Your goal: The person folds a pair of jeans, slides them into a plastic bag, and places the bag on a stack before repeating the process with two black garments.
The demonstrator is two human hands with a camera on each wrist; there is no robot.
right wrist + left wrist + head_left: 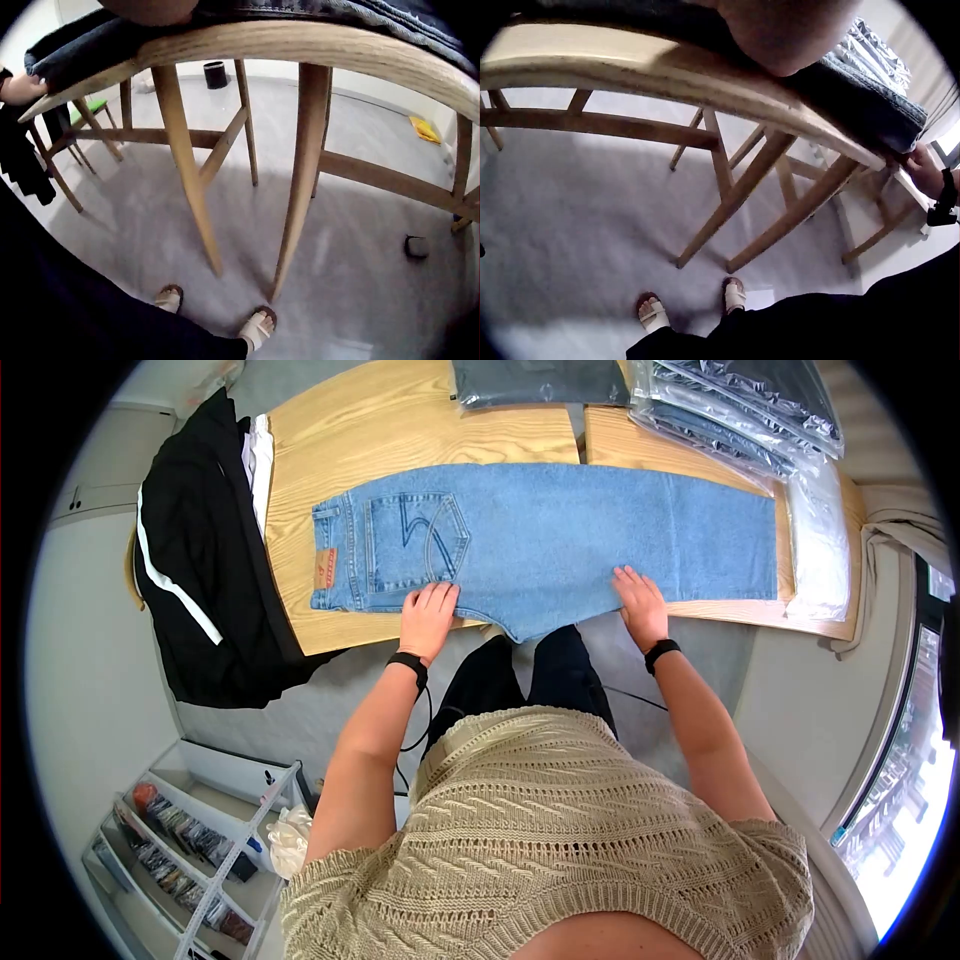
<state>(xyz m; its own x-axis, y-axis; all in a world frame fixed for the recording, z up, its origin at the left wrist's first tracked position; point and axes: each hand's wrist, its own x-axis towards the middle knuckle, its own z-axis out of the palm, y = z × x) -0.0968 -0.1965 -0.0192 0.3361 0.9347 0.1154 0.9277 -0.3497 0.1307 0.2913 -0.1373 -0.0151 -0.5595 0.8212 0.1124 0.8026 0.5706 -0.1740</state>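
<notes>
Folded light-blue jeans [560, 540] lie flat across the wooden table [350, 420], waistband to the left and leg ends to the right. A back pocket with dark stitching and a reddish waistband patch [326, 568] face up. The crotch part hangs a little over the near table edge. My left hand [428, 622] rests its fingers on the near edge of the jeans, just below the pocket. Farther right, my right hand [642, 605] lays its fingers on the near edge of the leg. In the wrist views the jeans look dark, and the palms are mostly hidden.
Dark garments in clear plastic bags [740, 410] are stacked at the back right, with another dark packet [540, 382] beside them. A clear plastic bag [820, 545] lies at the right end. Black clothing [205, 570] drapes over the left side. A divided shelf [190, 850] stands lower left.
</notes>
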